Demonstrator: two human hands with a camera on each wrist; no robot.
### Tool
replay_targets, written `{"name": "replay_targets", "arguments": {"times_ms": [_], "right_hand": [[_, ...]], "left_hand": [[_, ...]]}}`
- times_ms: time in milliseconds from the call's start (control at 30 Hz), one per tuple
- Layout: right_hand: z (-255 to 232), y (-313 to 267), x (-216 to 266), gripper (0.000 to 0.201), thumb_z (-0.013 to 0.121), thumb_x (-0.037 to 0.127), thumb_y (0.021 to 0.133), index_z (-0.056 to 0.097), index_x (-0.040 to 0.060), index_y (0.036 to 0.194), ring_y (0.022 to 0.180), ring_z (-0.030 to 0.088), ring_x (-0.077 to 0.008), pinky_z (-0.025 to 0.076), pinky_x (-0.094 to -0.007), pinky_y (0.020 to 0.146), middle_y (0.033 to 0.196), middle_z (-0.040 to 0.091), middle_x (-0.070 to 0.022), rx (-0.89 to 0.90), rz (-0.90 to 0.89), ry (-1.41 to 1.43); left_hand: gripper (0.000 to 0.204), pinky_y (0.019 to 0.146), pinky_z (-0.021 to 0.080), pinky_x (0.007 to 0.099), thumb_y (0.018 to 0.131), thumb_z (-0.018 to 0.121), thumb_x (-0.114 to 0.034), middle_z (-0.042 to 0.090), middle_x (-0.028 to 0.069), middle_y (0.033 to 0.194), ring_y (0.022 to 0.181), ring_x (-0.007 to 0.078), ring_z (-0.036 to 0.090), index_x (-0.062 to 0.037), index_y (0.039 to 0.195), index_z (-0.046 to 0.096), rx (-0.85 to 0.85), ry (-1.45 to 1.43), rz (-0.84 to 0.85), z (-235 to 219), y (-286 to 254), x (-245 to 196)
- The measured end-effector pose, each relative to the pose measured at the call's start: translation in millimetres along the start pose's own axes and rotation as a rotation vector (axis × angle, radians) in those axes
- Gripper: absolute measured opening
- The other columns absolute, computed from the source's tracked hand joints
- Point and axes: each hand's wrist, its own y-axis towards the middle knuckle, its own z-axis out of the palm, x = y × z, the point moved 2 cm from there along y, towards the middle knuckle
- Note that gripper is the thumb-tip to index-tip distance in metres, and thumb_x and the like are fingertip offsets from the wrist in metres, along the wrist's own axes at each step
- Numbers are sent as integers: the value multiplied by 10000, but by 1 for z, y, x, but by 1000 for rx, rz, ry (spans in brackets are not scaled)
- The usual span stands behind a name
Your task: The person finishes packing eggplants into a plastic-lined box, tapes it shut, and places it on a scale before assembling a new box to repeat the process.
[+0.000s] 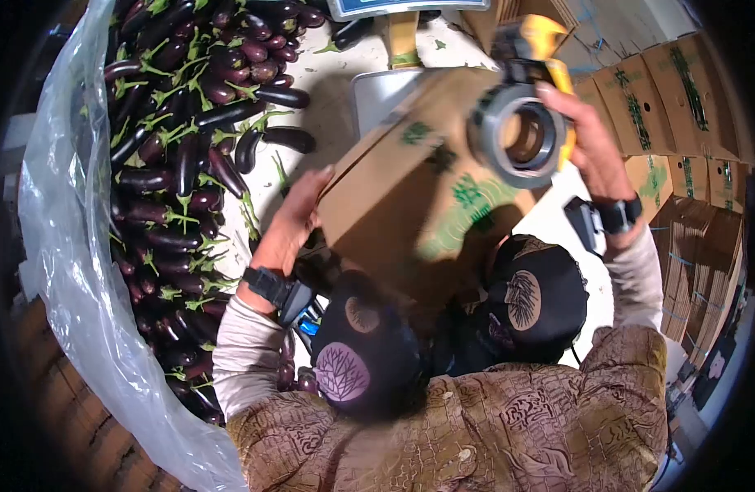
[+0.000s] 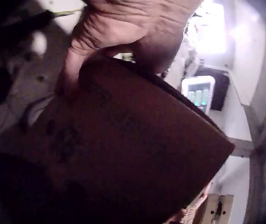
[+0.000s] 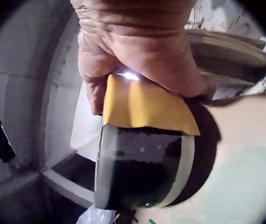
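A brown cardboard box (image 1: pixel 418 189) with green print is held tilted above the table. My left hand (image 1: pixel 299 215) grips its left edge, thumb and fingers curled round the board (image 2: pixel 137 140). My right hand (image 1: pixel 586 139) grips a yellow tape dispenser (image 1: pixel 529 107) with a grey tape roll (image 3: pixel 142 168), held against the box's upper right side (image 3: pixel 245 158). Both wrists wear black camera straps.
A large heap of dark purple eggplants (image 1: pixel 180 148) lies at the left on a clear plastic sheet (image 1: pixel 74 271). A scale's metal platform (image 1: pixel 373 90) sits behind the box, and its display (image 2: pixel 197 92) glows. Flat cartons (image 1: pixel 689 90) are stacked at the right.
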Motion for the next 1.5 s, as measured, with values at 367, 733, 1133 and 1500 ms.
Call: {"name": "replay_targets", "arguments": {"times_ms": [367,733,1133,1500], "right_hand": [[-89,-109,-40,583,695,242,854,479,-40,1317,1046,634,-215,507,-327,960,1200,616,-150,-305,52,-54],[25,-113,36,577,830,223,716,541,40,1181,1000,575,-118,449,-281,909,1067,622,-40,-245,-307,-788],[86,-67,18,648,858,387,665,530,36,1100,819,656,-321,508,-385,744,877,637,-160,-45,-499,-1358],[99,-56,10,640,853,371,679,528,34,1114,823,661,-332,518,-400,758,911,651,-173,1,-430,-1389]], "left_hand": [[471,999,410,420,951,539,-305,532,231,1252,1164,360,525,-2,1308,485,-390,967,920,123,26,-85],[569,922,470,352,980,463,-499,642,152,1107,1019,241,620,0,1242,548,174,624,872,175,-55,-133],[313,800,465,235,919,577,-239,615,28,992,898,108,572,13,1098,623,392,124,478,165,-87,-132],[341,786,507,252,919,600,-180,630,82,1043,915,123,597,60,1161,586,362,59,480,149,-59,-105]]}}
